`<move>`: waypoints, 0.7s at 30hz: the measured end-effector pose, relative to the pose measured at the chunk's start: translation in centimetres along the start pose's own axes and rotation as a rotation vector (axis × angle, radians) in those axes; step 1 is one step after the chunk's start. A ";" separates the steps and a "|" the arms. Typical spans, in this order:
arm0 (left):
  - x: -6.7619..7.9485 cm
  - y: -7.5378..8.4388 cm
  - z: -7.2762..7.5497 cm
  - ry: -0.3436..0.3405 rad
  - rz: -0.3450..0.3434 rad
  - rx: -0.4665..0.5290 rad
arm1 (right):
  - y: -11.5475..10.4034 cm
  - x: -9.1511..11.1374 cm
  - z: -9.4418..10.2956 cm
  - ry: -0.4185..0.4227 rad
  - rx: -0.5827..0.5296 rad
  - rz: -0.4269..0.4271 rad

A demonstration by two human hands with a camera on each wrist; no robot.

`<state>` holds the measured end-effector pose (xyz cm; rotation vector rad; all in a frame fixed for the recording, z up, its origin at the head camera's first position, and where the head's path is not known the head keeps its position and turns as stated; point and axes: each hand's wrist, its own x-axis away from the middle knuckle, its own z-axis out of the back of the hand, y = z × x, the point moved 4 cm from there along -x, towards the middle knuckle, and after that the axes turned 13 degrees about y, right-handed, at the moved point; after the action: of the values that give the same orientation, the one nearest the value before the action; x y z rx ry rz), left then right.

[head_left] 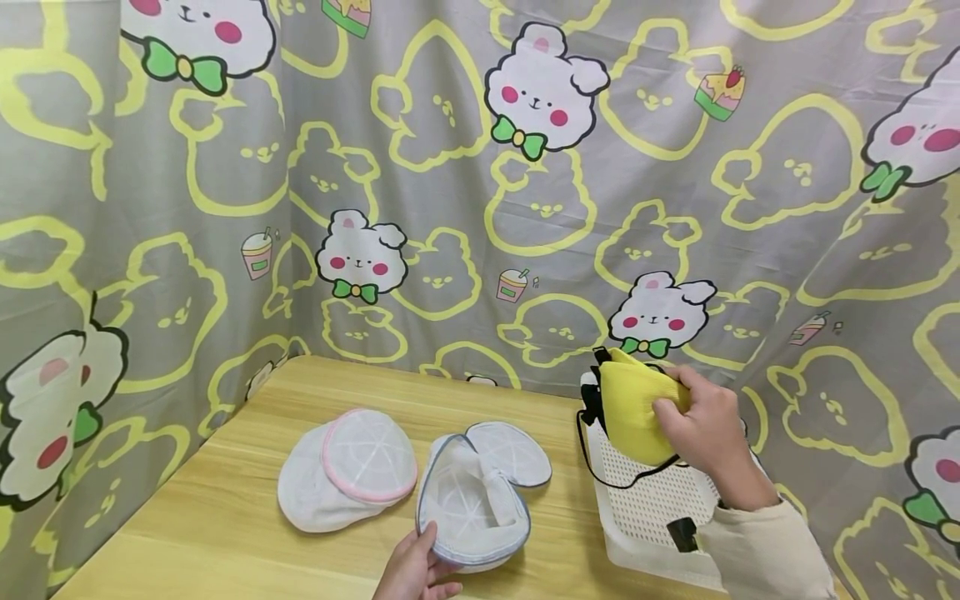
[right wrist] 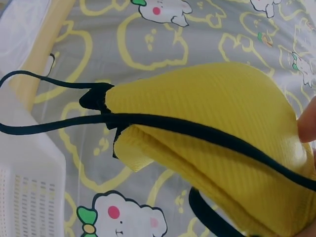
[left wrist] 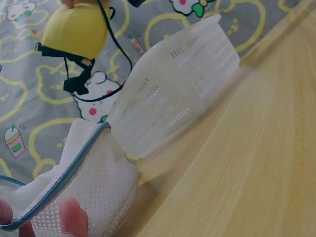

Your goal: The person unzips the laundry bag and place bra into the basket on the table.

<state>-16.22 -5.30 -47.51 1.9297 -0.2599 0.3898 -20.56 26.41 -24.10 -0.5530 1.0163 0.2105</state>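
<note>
Yellow bra (head_left: 637, 412) with black straps is held up by the right hand (head_left: 708, 421), whose thumb and fingers pinch the cup fabric; in the head view it sits over the far part of a white perforated basket (head_left: 626, 546), one thin strap looping down near the rim. Whether that strap touches the basket, I cannot tell. A beige sleeve (head_left: 757, 550) covers the right forearm.

The left hand (head_left: 420, 567) grips the near edge of a white mesh pouch (head_left: 480, 546) trimmed in blue, thumb on the rim. That pouch is unzipped, its round lid laid back on the far right side, the inside exposed. Just left of it rests a second white pouch (head_left: 307, 492), pink-trimmed, its round face turned up.

Everything stands on a pale yellowish wooden table (head_left: 187, 517) with long streaks of grain. Grey cloth (head_left: 442, 325) hangs around its back and both sides, creased in places and folded at the corners. Printed over it are yellow animal outlines, white animal faces with pink cheeks and green bows, little drink cups and slices of cake.
</note>
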 end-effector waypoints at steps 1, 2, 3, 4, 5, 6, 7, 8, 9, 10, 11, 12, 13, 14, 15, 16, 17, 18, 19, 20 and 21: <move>0.0 0.0 0.0 0.000 0.001 0.000 | 0.1 0.0 0.1 0.005 0.005 0.002; 0.0 0.0 0.0 0.000 0.002 0.000 | 0.3 0.0 0.3 0.012 0.013 0.006; 0.0 0.0 0.0 0.000 0.003 0.000 | 0.4 0.0 0.4 0.018 0.018 0.008; 0.0 0.0 0.0 0.001 0.003 -0.003 | 0.5 0.0 0.5 0.025 0.022 0.011; 0.0 0.0 0.0 0.000 0.002 -0.004 | 0.7 0.0 0.6 0.033 0.027 0.016; 0.0 0.0 0.0 0.000 0.000 -0.005 | 0.8 0.0 0.8 0.039 0.031 0.016; 0.0 0.0 0.0 0.000 -0.003 -0.006 | 0.9 0.0 0.9 0.045 0.034 0.016; 0.0 0.0 0.0 0.000 -0.005 -0.006 | 1.0 0.0 1.0 0.050 0.034 0.015; 0.0 0.0 0.0 -0.001 -0.007 -0.007 | 1.1 0.0 1.1 0.052 0.037 0.015; 0.0 0.0 0.0 -0.002 -0.008 -0.007 | 1.2 0.0 1.2 0.056 0.039 0.018; 0.0 0.0 0.0 -0.003 -0.010 -0.007 | 1.3 0.0 1.3 0.056 0.041 0.019; 0.0 0.0 0.0 -0.003 -0.010 -0.007 | 1.4 0.0 1.4 0.056 0.041 0.017; 0.0 0.0 0.0 -0.003 -0.011 -0.007 | 1.5 0.0 1.5 0.057 0.040 0.017; 0.0 0.0 0.0 -0.004 -0.012 -0.007 | 1.6 0.0 1.6 0.057 0.041 0.020; 0.0 0.0 0.0 -0.004 -0.012 -0.007 | 1.8 0.0 1.6 0.056 0.042 0.021; 0.0 0.1 0.0 -0.004 -0.013 -0.006 | 1.9 0.0 1.7 0.057 0.042 0.021; 0.1 0.1 0.0 -0.005 -0.014 -0.005 | 2.0 0.0 1.8 0.056 0.042 0.019; 0.1 0.1 0.0 -0.006 -0.015 -0.004 | 2.1 0.0 1.9 0.056 0.044 0.017; 0.1 0.0 0.0 -0.007 -0.015 -0.002 | 2.2 0.1 1.9 0.055 0.048 0.018; 0.1 0.0 0.0 -0.008 -0.015 0.000 | 2.3 0.1 2.0 0.053 0.052 0.018; 0.1 0.0 0.0 -0.008 -0.014 0.001 | 2.3 0.1 2.1 0.048 0.056 0.015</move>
<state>-16.16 -5.29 -47.45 1.9339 -0.2513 0.3727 -19.91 29.46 -24.16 -0.5020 1.0701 0.1825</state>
